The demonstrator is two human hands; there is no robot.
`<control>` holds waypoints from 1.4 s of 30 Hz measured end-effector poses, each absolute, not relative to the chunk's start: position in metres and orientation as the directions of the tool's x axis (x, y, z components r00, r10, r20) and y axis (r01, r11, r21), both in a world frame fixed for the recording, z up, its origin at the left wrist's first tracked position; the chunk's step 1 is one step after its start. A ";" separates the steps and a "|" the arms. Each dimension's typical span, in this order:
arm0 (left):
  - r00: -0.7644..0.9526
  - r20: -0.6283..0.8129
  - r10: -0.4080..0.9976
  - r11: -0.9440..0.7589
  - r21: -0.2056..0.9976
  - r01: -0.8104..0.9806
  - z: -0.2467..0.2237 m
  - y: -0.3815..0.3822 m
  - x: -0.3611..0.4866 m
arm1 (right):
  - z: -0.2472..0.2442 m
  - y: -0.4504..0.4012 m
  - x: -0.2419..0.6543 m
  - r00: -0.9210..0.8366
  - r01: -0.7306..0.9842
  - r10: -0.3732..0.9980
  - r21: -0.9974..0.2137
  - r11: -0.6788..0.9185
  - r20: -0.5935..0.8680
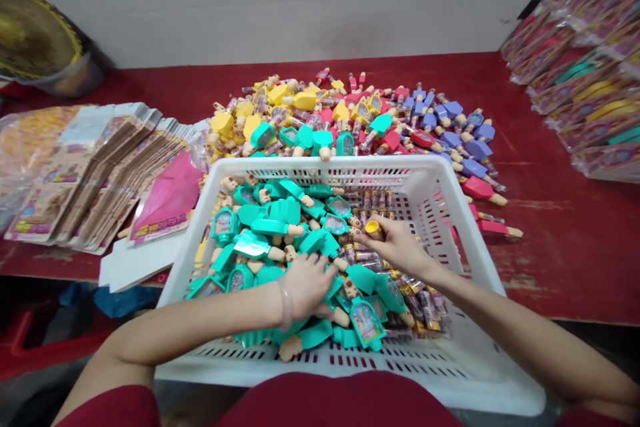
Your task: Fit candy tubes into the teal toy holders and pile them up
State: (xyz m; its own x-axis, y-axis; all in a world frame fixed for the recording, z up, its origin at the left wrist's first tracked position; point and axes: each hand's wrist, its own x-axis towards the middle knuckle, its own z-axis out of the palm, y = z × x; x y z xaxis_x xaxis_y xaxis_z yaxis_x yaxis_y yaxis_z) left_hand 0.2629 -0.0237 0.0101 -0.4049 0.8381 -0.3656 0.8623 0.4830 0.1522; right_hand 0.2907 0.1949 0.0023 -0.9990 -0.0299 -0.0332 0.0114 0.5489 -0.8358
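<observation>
My right hand [393, 247] is over the middle of a white plastic basket [325, 170], its fingers pinching a small tube with a yellow cap [373, 227]. My left hand [305, 287] presses down among teal popsicle-shaped toys [285, 211] in the basket, and I cannot tell whether it grips one. These toys have clear windows and tan doll-like ends. Clear candy tubes [373, 200] lie in the basket's far right part, beside the teal toys. The basket's slotted floor shows along the near side.
A mixed pile of yellow, red, purple and teal toys [350, 117] lies on the red table [565, 233] behind the basket. Flat printed cards [115, 177] are stacked at left, packaged toys [585, 60] are at right, and a woven hat [35, 30] is at far left.
</observation>
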 end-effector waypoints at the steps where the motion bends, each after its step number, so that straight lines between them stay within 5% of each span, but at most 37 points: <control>1: -0.370 -0.427 0.825 0.471 0.160 0.867 -0.002 -0.027 0.273 | 0.001 0.194 0.291 -0.997 0.008 -0.060 -0.819 0.573 -0.052; 4: -0.429 -0.418 0.801 0.576 0.341 0.743 -0.006 -0.045 0.271 | -0.002 0.192 0.295 -0.985 -0.066 -0.165 -0.749 0.659 -0.058; 8: -0.592 -0.431 0.681 0.624 0.765 0.160 0.033 -0.064 0.239 | -0.007 0.186 0.302 -0.961 -0.195 -0.272 -0.599 0.776 -0.039; 10: -0.567 -0.453 0.688 0.543 0.840 -0.011 0.047 -0.066 0.235 | -0.008 0.181 0.306 -0.951 -0.215 -0.300 -0.523 0.825 -0.081; 12: -0.539 -0.406 0.738 0.499 0.866 0.031 0.050 -0.063 0.241 | -0.007 0.175 0.310 -0.939 -0.241 -0.325 -0.456 0.857 -0.115; 16: -0.585 -0.284 0.760 0.551 0.758 0.349 0.047 -0.059 0.259 | -0.006 0.167 0.318 -0.921 -0.335 -0.381 -0.333 0.881 -0.080; 18: -0.600 -0.267 0.754 0.559 0.742 0.371 0.045 -0.058 0.264 | -0.008 0.166 0.322 -0.914 -0.392 -0.405 -0.263 0.882 0.006; 22: -0.501 -0.514 0.696 0.556 0.828 -0.078 0.037 -0.055 0.265 | -0.012 0.165 0.325 -0.872 -0.482 -0.458 -0.147 0.864 0.171; 25: -0.233 -0.686 0.690 0.495 0.681 -0.539 0.029 -0.051 0.262 | -0.010 0.165 0.326 -0.848 -0.514 -0.480 -0.133 0.847 0.226; 27: -0.124 -0.689 0.714 0.438 0.577 -0.689 0.027 -0.049 0.261 | -0.007 0.165 0.326 -0.844 -0.522 -0.485 -0.141 0.841 0.230; 35: -0.068 -0.734 0.676 0.445 0.481 -0.756 0.029 -0.048 0.265 | 0.003 0.161 0.334 -0.866 -0.496 -0.500 -0.104 0.862 -0.015; 42: -0.013 -0.715 0.699 0.445 0.450 -0.774 0.023 -0.049 0.260 | 0.004 0.162 0.338 -0.874 -0.482 -0.485 -0.075 0.873 -0.018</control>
